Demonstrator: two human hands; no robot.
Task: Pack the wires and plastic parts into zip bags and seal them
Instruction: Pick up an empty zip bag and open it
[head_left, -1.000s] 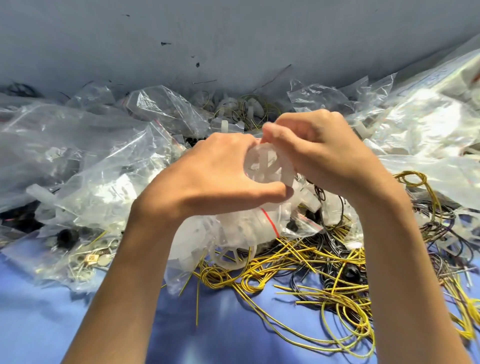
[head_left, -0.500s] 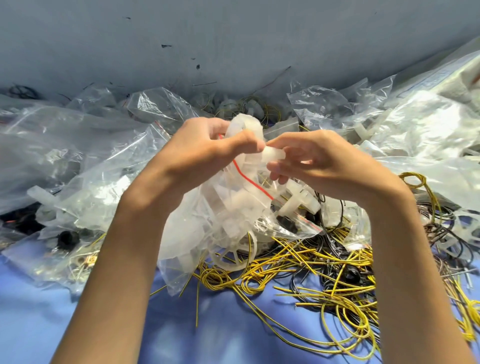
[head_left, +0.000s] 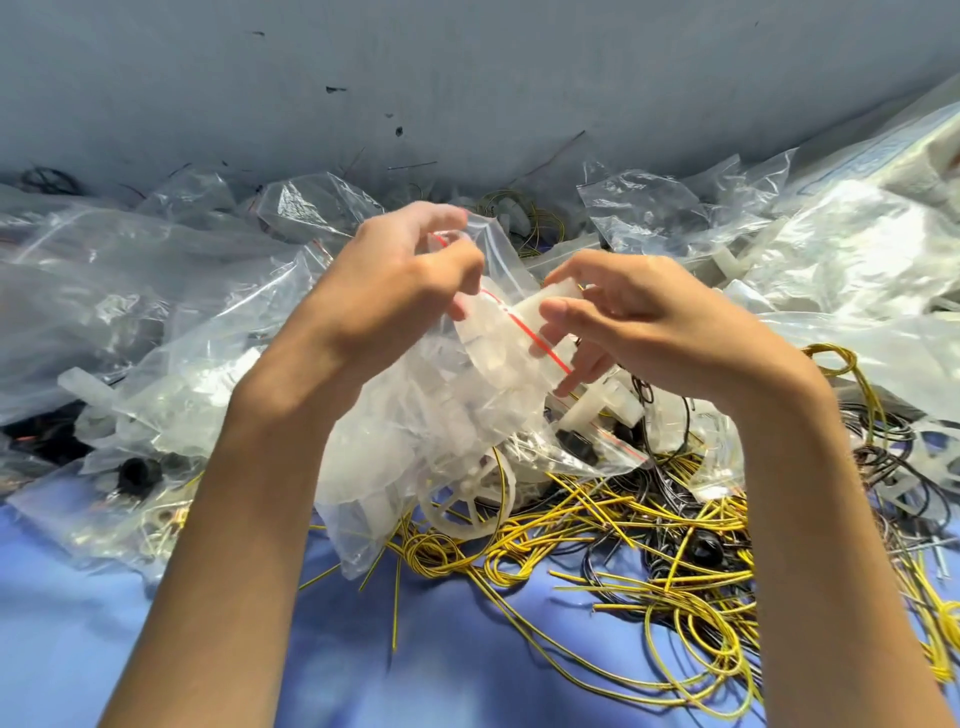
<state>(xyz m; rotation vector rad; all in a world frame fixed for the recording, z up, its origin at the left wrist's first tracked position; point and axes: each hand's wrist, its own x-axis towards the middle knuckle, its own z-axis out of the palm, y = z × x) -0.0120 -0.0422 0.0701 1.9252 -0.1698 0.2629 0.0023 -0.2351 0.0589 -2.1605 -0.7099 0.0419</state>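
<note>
Clear zip bag (head_left: 415, 415) (bulging, red-striped seal) mid-frame | left hand (head_left: 395, 280) pinches its mouth, 11 o'clock | right hand (head_left: 644, 322) grips plastic part (head_left: 550, 304) at mouth, 2 o'clock | yellow wires (head_left: 649, 545) on bench (head_left: 467, 675), 5 o'clock

This looks like a small-parts packing bench in a workshop. A work surface (head_left: 467, 675) covered in blue sheeting runs back to a scuffed, marked grey wall (head_left: 467, 78). Heaps of clear zip bags (head_left: 104, 291) pile from far left to far right. Loose yellow wires (head_left: 649, 561) tangle with black wires (head_left: 883, 441) at near right. White plastic parts, among them a spoked wheel (head_left: 467, 499), lie in the middle, and a bag of small metal pieces (head_left: 156, 519) sits at near left.
</note>
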